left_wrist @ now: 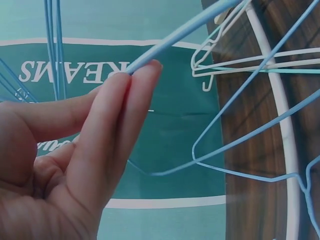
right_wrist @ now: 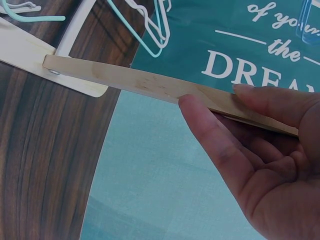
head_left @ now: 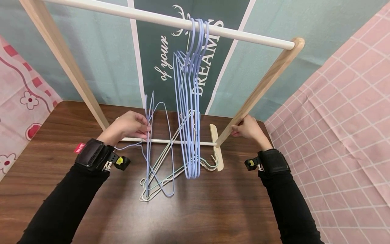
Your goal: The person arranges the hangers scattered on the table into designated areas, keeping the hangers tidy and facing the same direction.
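Note:
My left hand (head_left: 129, 124) pinches a blue wire hanger (left_wrist: 182, 35) between thumb and fingertips, left of the middle of the rack. In the head view that hanger stands nearly edge-on. Another blue hanger (head_left: 171, 149) lies just right of it, overlapping white and mint hangers (head_left: 144, 200) on the table. Several blue hangers (head_left: 190, 69) hang bunched from the white rail (head_left: 131, 13). My right hand (head_left: 248, 128) holds the rack's right wooden post (right_wrist: 130, 77) low down, with thumb and fingers on either side of it.
The rack's left post (head_left: 65, 64) rises behind my left hand. A white lower bar (head_left: 164, 141) and a wooden foot (head_left: 220, 159) stand on the brown table (head_left: 231, 203). A teal printed cloth (head_left: 268, 20) hangs behind, and pink checked cloth (head_left: 344, 118) borders the right side.

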### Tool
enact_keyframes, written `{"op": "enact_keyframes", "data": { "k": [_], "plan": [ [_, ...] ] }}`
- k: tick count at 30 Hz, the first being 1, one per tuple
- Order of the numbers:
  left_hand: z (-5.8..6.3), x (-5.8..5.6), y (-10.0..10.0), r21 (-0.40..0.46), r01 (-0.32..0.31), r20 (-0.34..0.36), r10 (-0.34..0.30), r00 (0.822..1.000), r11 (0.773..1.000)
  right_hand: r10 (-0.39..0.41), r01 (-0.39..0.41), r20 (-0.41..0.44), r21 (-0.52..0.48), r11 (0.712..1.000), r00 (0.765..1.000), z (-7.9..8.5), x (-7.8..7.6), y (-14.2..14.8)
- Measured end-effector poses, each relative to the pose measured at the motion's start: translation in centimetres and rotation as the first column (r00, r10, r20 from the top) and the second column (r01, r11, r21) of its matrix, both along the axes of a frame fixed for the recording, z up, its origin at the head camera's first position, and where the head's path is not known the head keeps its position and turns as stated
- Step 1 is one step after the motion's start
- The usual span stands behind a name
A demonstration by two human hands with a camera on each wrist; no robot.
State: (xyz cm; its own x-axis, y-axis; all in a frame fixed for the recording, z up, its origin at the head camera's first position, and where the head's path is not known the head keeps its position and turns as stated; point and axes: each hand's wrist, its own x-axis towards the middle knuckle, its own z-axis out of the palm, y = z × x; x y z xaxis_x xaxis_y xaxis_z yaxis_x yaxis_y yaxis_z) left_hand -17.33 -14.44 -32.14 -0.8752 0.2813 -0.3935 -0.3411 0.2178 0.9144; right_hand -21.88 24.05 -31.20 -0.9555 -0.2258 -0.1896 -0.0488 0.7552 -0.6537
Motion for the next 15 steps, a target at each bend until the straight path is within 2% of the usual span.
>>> {"op": "enact_keyframes", "data": {
  "k": [7, 15],
  "plan": [
    [0.8, 0.0, 0.1, 0.015, -0.013, 0.006, 0.013, 1.0, 1.0, -0.004, 0.004, -0.005, -0.003, 1.0, 1.0, -0.1, 0.0, 0.1],
    [1.3, 0.0, 0.2, -0.029, -0.001, -0.032, 0.0, 0.999, 1.0, -0.01, 0.011, 0.002, -0.01, 1.0, 1.0, -0.1, -0.1, 0.1]
  ]
}}
